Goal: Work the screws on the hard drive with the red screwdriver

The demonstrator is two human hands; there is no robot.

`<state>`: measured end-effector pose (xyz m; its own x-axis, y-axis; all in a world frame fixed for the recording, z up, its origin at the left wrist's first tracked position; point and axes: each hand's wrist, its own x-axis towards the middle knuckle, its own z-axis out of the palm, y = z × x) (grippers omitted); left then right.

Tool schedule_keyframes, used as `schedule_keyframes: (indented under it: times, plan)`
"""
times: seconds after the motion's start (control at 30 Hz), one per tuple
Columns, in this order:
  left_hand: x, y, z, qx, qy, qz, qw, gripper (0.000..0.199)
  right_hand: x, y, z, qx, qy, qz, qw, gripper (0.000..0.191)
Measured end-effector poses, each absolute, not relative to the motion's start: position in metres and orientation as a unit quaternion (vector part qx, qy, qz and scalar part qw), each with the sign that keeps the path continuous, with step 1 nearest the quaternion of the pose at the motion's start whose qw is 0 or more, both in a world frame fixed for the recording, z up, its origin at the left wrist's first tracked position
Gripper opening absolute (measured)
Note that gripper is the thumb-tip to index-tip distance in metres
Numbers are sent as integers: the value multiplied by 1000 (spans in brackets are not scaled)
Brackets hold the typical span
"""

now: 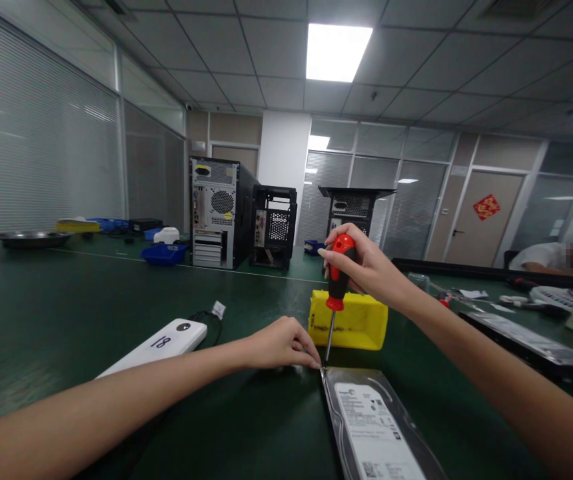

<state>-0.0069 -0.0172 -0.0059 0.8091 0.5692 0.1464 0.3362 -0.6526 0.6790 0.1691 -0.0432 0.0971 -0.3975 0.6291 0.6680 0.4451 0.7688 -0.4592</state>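
A silver hard drive (379, 427) with a white label lies on the green table (246, 427). My right hand (361, 267) grips the red and black handle of a screwdriver (338, 273), held nearly upright, its tip at the drive's far left corner. At that same corner are the pinched fingertips of my left hand (286, 343); whatever is between them is too small to make out. Just behind the drive sits a yellow bin (366, 320) with small dark bits inside.
A white device (166, 343) marked 18 lies at left with a cable. Computer cases (216, 213) stand at the back, beside a blue tray (163, 253). Another drive (531, 340) is at right. A person (541, 257) leans on the table at far right.
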Motion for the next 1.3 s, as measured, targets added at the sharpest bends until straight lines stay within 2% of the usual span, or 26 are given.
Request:
schedule_keyframes:
  times: [0.6, 1.3]
  plan:
    - [-5, -22, -4, 916, 262, 170, 250, 18, 169, -45, 97, -315, -835, 84, 443, 25]
    - [-7, -20, -5, 922, 247, 150, 258, 20, 170, -43, 98, -322, -831, 90, 446, 25]
